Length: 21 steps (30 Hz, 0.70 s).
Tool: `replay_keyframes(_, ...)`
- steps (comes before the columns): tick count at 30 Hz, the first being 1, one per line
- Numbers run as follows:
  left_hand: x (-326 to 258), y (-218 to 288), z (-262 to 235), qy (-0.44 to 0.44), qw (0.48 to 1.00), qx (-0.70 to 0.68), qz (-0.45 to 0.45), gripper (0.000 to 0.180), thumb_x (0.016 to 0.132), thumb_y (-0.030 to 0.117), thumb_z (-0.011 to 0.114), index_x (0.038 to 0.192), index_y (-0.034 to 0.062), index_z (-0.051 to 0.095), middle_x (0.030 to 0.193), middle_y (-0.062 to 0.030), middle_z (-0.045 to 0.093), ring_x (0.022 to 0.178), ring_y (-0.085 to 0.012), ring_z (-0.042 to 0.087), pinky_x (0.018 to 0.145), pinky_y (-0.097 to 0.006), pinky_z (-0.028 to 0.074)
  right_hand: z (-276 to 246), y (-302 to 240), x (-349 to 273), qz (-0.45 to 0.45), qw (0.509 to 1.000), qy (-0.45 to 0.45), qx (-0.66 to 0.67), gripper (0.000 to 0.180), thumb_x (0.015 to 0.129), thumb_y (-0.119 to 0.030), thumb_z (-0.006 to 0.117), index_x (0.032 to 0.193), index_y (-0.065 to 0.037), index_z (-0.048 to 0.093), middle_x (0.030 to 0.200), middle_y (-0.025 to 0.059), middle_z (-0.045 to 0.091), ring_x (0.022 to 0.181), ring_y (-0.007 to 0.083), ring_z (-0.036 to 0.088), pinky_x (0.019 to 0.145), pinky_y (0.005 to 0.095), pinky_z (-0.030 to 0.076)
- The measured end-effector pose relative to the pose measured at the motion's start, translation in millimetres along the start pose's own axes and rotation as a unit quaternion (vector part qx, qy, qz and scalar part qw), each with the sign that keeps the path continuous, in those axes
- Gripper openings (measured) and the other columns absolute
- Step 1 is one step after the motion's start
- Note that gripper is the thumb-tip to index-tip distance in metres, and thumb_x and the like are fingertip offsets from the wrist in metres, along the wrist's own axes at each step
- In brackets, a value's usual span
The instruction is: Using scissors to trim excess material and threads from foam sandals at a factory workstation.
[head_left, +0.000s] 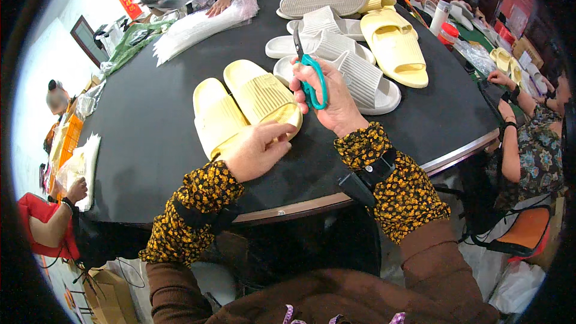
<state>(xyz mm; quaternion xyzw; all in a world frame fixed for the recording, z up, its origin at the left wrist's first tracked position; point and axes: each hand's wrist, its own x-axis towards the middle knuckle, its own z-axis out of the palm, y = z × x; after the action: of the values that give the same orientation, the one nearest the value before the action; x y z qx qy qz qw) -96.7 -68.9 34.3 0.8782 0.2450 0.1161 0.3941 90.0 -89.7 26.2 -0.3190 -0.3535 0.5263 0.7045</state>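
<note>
**Head view: scissors and a pair of yellow slippers**

The right hand [336, 105] is closed through the green handles of the scissors [311, 75], blades pointing up and away. The left hand [258, 150] rests loosely curled on the near end of two yellow slippers [243, 108] lying side by side on the round black table [150, 114]; whether it pinches anything is hard to tell. Beyond the scissors sits a heap of white slippers [345, 63], partly overlapping, perhaps five, and two more yellow slippers [396, 45] beside them.
</note>
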Motion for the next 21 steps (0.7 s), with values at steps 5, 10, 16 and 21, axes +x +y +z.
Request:
replay_keyframes(5, 4.9, -6.7, -46.5, 0.215, 0.973, 0.088, 0.014, 0.022, 0.079, 0.000, 0.054, 0.100, 0.0015, 0.061, 0.088, -0.0050, 0.061, 0.075, -0.0098, 0.055, 0.070, -0.023, 0.045, 0.9, -1.6, -1.1, 0.007, 1.000, 0.010, -0.018, 0.024, 0.081, -0.019, 0.060, 0.100, -0.005, 0.054, 0.069, 0.0033, 0.054, 0.052, 0.0090, 0.051, 0.040, 0.0212, 0.040)
replay_keyframes(10, 16.8, -54.0, -92.3, 0.346, 0.919, 0.186, 0.023, 0.019, 0.083, 0.015, 0.056, 0.095, 0.0010, 0.063, 0.083, -0.0118, 0.063, 0.072, -0.0181, 0.060, 0.068, -0.029, 0.047, 3.2, -2.9, -2.4, 0.012, 0.999, 0.000, -0.042, 0.026, 0.082, -0.020, 0.060, 0.102, -0.004, 0.053, 0.069, 0.0034, 0.053, 0.052, 0.0086, 0.051, 0.041, 0.0208, 0.040)
replay_keyframes(16, 20.7, -48.9, -82.3, 0.160, 0.967, 0.194, -0.043, 0.035, 0.085, 0.026, 0.057, 0.109, 0.0021, 0.058, 0.086, -0.0151, 0.062, 0.075, -0.0207, 0.060, 0.071, -0.033, 0.047, 4.2, 0.9, -3.6, 0.025, 0.998, -0.005, -0.050, 0.025, 0.081, -0.021, 0.062, 0.099, -0.006, 0.055, 0.069, 0.0026, 0.055, 0.050, 0.0076, 0.051, 0.040, 0.0206, 0.041)
replay_keyframes(21, 25.4, -58.9, -89.1, 0.058, 0.993, 0.077, -0.075, 0.044, 0.080, 0.020, 0.064, 0.113, -0.0062, 0.052, 0.087, -0.0135, 0.059, 0.078, -0.0139, 0.060, 0.068, -0.027, 0.049, 5.3, 4.2, -2.5, 0.035, 0.997, -0.016, -0.061, 0.031, 0.081, -0.021, 0.062, 0.105, -0.003, 0.052, 0.070, 0.0036, 0.054, 0.052, 0.0082, 0.052, 0.041, 0.0208, 0.041)
